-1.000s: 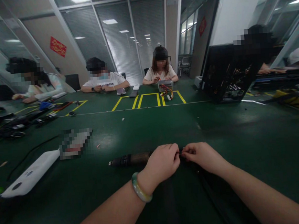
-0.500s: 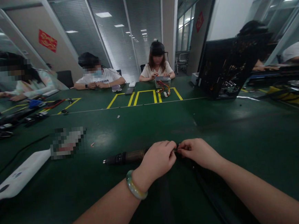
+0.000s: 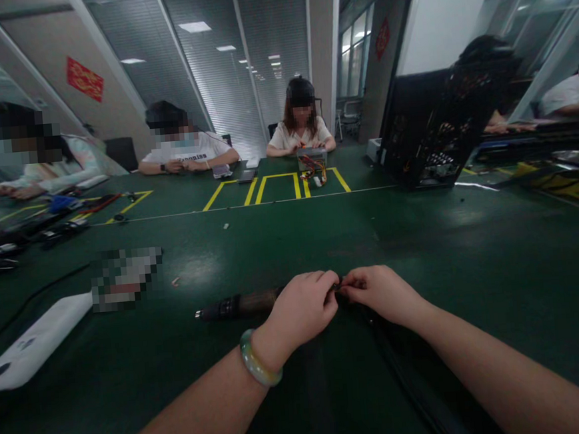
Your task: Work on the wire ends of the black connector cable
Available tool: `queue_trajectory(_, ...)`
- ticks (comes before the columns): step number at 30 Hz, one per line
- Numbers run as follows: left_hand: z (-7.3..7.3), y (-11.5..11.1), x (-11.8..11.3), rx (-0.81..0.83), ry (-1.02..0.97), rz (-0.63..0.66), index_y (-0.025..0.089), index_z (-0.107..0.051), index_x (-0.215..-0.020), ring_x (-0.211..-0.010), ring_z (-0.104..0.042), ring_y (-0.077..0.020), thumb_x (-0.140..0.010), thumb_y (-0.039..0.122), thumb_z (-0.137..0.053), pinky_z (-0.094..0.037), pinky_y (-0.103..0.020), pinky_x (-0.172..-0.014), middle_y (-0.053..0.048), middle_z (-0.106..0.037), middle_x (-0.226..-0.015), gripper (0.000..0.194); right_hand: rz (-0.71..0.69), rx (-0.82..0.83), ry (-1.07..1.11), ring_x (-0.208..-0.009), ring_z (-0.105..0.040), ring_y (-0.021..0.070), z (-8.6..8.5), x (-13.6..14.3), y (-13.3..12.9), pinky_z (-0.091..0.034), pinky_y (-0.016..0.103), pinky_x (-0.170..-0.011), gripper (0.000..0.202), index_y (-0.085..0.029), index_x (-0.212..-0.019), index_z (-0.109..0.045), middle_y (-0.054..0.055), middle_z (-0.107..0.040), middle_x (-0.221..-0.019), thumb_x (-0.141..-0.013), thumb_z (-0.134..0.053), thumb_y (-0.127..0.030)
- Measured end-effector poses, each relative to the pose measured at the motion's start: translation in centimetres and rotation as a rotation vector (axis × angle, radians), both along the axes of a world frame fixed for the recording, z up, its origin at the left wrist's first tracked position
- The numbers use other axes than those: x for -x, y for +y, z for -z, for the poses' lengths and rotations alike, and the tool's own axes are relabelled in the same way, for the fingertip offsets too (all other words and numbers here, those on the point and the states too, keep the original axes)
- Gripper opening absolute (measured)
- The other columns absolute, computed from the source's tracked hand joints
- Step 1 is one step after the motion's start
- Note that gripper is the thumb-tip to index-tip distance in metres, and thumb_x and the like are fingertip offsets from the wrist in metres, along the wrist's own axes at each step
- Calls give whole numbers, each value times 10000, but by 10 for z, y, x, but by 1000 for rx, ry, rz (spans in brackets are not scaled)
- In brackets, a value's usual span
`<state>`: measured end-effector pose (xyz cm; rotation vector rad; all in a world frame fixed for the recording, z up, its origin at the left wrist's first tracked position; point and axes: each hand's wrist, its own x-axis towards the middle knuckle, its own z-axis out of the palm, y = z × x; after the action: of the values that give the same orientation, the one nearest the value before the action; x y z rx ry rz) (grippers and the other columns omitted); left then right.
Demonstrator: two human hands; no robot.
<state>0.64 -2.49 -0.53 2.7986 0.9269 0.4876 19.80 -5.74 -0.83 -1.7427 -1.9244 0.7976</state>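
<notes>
An electric screwdriver (image 3: pixel 256 303) with a dark, brownish barrel and a metal tip at its left end lies across the green table. My left hand (image 3: pixel 301 309) is closed around its rear part, hiding that section, and a green bangle (image 3: pixel 259 358) circles the wrist. Close beside it, my right hand (image 3: pixel 386 296) pinches at the tool's rear end with thumb and fingers. What those fingertips hold is too small and dark to name. A thick black cable (image 3: pixel 402 368) runs from under my right hand toward the bottom edge.
A white device (image 3: pixel 43 340) and a blurred-out item (image 3: pixel 128 276) lie at the left. Black parts (image 3: pixel 0 240) are heaped behind them. Across the green table (image 3: pixel 271 238) sit several people; one handles a power supply (image 3: pixel 312 156). A black computer case (image 3: pixel 428 132) stands at the right.
The view has shifted slightly, so everything sits a little further left. Both hands keep their places at the screwdriver's rear end, with only small movement of the fingertips.
</notes>
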Motion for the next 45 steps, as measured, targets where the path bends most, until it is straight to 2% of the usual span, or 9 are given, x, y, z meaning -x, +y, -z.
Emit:
queue_trajectory(17, 4, 1, 0, -37, -2, -9, 187, -513, -954, -851, -572, -182, -848, 156, -535, -459, -327, -764, -19, -589, -903, 112, -10, 5, -20, -624, -646, 128, -1, -1, -1, -410, 226, -549, 152, -279, -886, -708, -57, -715, -728, -866, -575, -351)
queue_trajectory(28, 10, 4, -2, -73, 28, -47, 184, -510, -918, -807, -576, -175, -881, 204, -544, -445, -314, -714, -13, -590, -876, 54, 15, 59, 21, -648, -656, 142, -4, 1, -1, -423, 231, -572, 195, -245, -866, -722, -25, -724, -738, -860, -570, -367)
queue_trajectory(39, 10, 4, -2, -65, 22, -48, 186, -530, -912, -819, -584, -175, -885, 216, -548, -451, -322, -727, -6, -599, -874, 44, -22, 63, -1, -649, -656, 141, -1, -2, 2, -420, 226, -562, 198, -253, -881, -715, -28, -725, -753, -859, -563, -378)
queue_trajectory(45, 8, 4, -1, -49, 39, -47, 188, -534, -919, -831, -586, -172, -890, 226, -543, -453, -317, -739, -8, -603, -890, 49, -59, 95, 38, -703, -665, 158, -2, -5, 2, -445, 236, -608, 211, -243, -908, -704, -13, -728, -799, -867, -553, -384)
